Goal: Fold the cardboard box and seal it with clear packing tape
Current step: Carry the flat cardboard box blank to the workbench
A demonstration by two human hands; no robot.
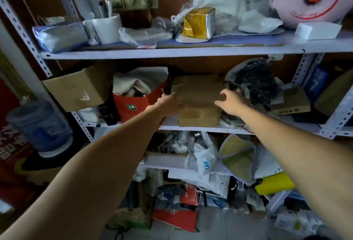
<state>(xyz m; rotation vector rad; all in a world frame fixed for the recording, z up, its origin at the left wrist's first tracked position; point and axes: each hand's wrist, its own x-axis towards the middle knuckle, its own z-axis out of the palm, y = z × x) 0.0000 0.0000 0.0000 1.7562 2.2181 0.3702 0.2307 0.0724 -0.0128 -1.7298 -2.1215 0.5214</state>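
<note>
Both bare arms reach into a white perforated-steel shelf (191, 123). On its middle board a stack of flat brown cardboard (198, 91) lies on a small squat carton (198, 115). The left hand (168, 102) is at the stack's left edge, its fingers hidden, so its grip cannot be told. The right hand (227, 102) hovers at the right edge, fingers loosely curled, grasping nothing. A glossy red paper bag (133, 104) stands just left
</note>
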